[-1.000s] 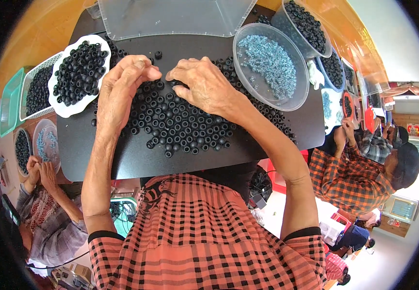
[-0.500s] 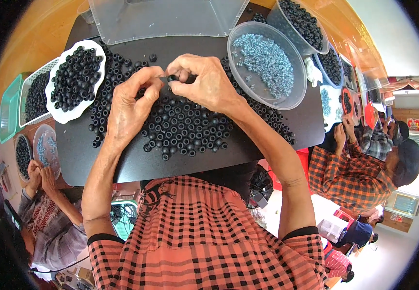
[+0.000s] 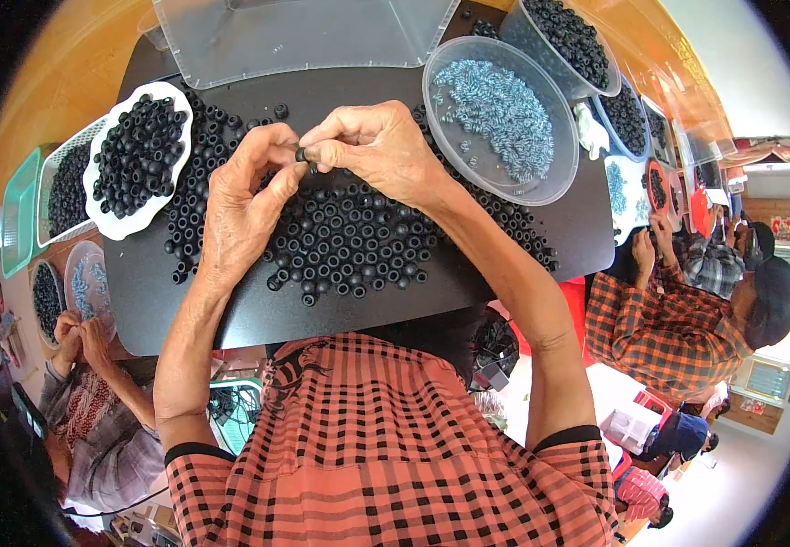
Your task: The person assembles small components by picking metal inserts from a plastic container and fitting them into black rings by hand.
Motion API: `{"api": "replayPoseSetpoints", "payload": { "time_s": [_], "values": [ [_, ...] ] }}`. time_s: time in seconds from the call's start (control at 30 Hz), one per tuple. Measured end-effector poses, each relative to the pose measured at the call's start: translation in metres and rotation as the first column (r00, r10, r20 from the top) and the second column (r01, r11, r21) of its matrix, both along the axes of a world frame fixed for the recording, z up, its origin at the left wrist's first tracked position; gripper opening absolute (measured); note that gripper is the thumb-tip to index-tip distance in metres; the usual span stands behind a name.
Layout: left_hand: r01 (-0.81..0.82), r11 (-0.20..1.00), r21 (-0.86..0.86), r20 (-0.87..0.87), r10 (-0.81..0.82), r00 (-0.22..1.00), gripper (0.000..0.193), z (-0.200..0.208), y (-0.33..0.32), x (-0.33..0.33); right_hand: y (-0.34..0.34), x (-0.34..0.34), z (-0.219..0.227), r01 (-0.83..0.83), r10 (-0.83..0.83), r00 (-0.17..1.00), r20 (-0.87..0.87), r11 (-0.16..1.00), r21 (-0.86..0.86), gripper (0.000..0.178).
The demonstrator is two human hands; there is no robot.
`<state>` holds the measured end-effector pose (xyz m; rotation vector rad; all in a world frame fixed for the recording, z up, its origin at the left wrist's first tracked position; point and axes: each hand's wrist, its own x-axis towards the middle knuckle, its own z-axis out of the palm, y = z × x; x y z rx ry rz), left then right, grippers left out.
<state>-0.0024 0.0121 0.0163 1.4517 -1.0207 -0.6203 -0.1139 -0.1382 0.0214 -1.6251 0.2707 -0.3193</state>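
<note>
Over the table, my left hand and my right hand meet fingertip to fingertip. Both are closed in a pinch at one small black hollow bead; fingers partly cover it, and anything inside it is hidden. Below my hands lies a loose spread of black hollow beads, many with their round holes facing up. To the right, a round clear tub contains many small bluish coil springs. A white scalloped dish, heaped with more black beads, stands left of my left hand.
A large clear plastic bin stands at the table's far edge. Behind the spring tub are a clear bucket of black beads and a blue-rimmed bowl. A white basket borders the left side. Co-workers sit at left and right.
My right fingers have closed from a loose curl to a tight pinch, and the bead has moved slightly left to where both hands' fingertips meet. The view has shifted a little.
</note>
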Motion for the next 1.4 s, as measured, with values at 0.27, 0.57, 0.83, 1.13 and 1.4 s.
{"api": "replayPoseSetpoints", "payload": {
  "time_s": [0.27, 0.57, 0.83, 1.13, 1.4],
  "values": [
    [0.025, 0.999, 0.03, -0.162, -0.02, 0.987, 0.021, 0.0, 0.0, 0.006, 0.011, 0.004, -0.007, 0.107, -0.11, 0.992, 0.057, 0.993, 0.052, 0.009],
    [0.063, 0.997, 0.044, -0.248, -0.05, 0.967, 0.02, -0.003, 0.001, 0.012, 0.013, 0.005, -0.006, 0.118, -0.125, 0.986, 0.112, 0.991, 0.064, 0.012],
    [0.056, 0.998, 0.026, -0.295, -0.046, 0.954, 0.02, -0.001, 0.0, 0.013, 0.015, 0.0, 0.002, 0.101, -0.094, 0.986, 0.138, 0.994, -0.046, 0.011],
    [0.023, 1.0, 0.007, -0.442, -0.017, 0.897, 0.018, -0.004, 0.0, 0.013, 0.025, 0.005, 0.003, 0.244, -0.119, 0.936, 0.332, 0.897, -0.367, 0.01],
    [-0.007, 1.0, -0.003, -0.406, 0.005, 0.914, 0.017, 0.002, -0.002, 0.009, 0.022, 0.0, 0.002, 0.21, -0.167, 0.969, 0.18, 0.942, -0.261, 0.011]
  ]
}}
